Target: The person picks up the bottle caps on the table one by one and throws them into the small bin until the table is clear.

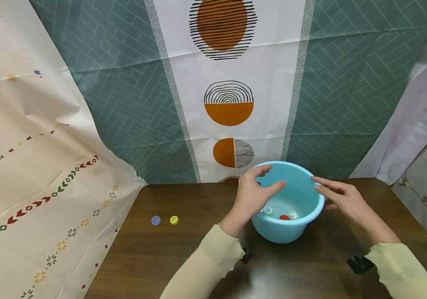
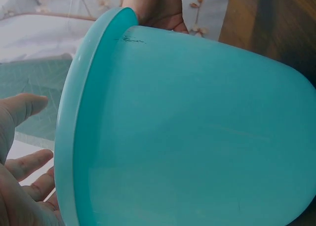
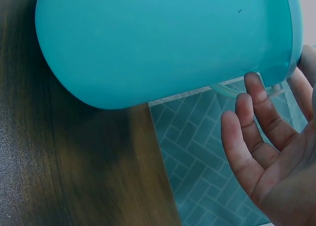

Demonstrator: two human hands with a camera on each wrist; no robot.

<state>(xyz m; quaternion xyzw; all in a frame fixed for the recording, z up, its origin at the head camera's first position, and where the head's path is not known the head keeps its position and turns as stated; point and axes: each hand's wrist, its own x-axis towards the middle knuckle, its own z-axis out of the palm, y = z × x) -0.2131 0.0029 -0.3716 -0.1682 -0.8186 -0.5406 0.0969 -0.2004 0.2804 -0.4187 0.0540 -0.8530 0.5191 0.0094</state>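
A light-blue plastic bucket [image 1: 278, 230] stands on the table between my hands. Inside it lie several bottle caps, among them a red cap [image 1: 284, 217] and a white cap [image 1: 293, 214]. My left hand [image 1: 251, 193] hovers by the left rim, thumb and fingers spread apart and holding nothing. At the right rim, my right hand [image 1: 344, 198] reaches thumb and index finger to the edge, its fingers fairly straight. In the right wrist view its other fingers [image 3: 239, 132] extend beside the bucket's wall, close to the handle [image 3: 227, 90].
On the wooden table [image 1: 198, 203], to the left, lie a blue cap [image 1: 155, 220] and a yellow cap [image 1: 174, 220]. A patterned cloth [image 1: 123, 83] hangs behind the table, and a cream embroidered cloth [image 1: 30, 137] drapes along its left side.
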